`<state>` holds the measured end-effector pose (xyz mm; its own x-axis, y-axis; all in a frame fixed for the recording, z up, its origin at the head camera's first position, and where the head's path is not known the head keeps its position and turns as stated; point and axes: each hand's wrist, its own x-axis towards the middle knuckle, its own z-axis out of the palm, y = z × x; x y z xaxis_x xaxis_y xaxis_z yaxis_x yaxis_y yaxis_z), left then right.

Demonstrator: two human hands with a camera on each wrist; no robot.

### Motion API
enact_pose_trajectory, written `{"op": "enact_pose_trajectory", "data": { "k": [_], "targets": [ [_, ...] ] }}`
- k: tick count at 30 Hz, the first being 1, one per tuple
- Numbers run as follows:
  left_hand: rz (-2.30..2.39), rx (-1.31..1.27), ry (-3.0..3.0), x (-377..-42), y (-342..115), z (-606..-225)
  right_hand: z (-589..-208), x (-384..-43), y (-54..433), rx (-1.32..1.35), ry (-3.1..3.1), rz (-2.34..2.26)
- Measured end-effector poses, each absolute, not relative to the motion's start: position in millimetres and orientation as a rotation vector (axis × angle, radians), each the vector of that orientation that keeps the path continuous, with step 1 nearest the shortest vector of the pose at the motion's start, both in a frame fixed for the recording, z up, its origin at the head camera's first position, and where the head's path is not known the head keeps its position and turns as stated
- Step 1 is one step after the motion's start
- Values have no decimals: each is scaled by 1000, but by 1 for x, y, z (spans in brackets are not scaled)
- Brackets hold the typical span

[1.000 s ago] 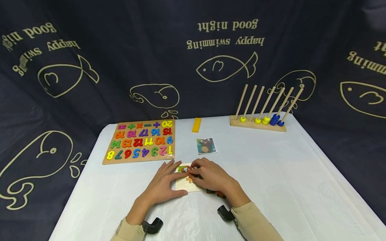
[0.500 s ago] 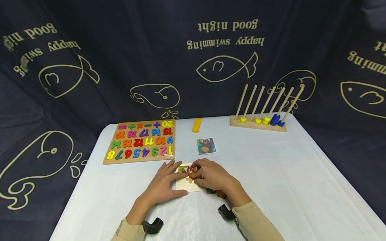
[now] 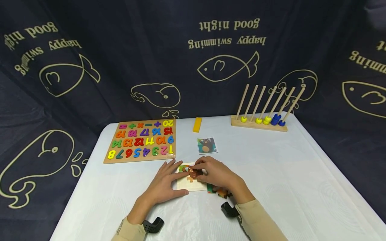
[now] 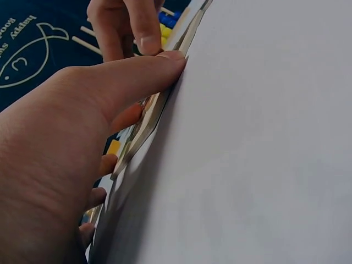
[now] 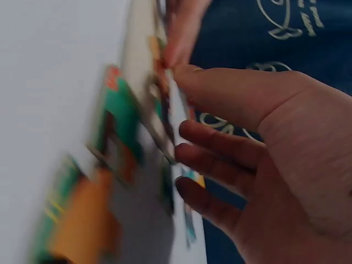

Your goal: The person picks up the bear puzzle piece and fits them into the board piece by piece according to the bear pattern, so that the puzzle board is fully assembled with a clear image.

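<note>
On the white table a small pale puzzle board [image 3: 191, 186] holds several joined pieces of a bear picture [image 3: 183, 168]. My left hand [image 3: 164, 182] lies along the board's left side with its fingers extended. Its index fingertip touches the bear pieces, and its thumb rests at the board's near edge, as the left wrist view also shows. My right hand [image 3: 215, 172] bends over the board's right side. Its thumb and index finger pinch a dark brown puzzle piece [image 3: 199, 172], partly hidden by the fingers. Loose puzzle pieces [image 3: 222, 192] lie beside the board, under the right wrist.
A bear picture card [image 3: 207, 146] lies beyond the board, with a yellow block [image 3: 197, 125] behind it. A wooden number board [image 3: 140, 142] stands at the back left. At the back right is a peg rack [image 3: 258, 124] with yellow and blue beads.
My right hand has shifted slightly right and its fingers have spread a little, showing more of the brown pieces and the loose ones. The left hand stays in place.
</note>
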<state>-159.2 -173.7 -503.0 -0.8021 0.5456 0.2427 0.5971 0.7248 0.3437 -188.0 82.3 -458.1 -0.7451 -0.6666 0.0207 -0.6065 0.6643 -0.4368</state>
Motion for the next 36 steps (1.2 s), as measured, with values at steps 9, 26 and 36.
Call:
{"op": "enact_pose_trajectory", "data": {
  "k": [9,26,36],
  "targets": [
    [-580,-911,-2802,-160,-173,-507,-444,-182,105,-807,2652,-548],
    [-601,-875,-2829,-160,-174,-505,-439,-197,137,-611,2731,-460],
    [-648,-878,-2852,-162,-175,-505,-444,-201,133,-594,2786,-554]
  ]
}}
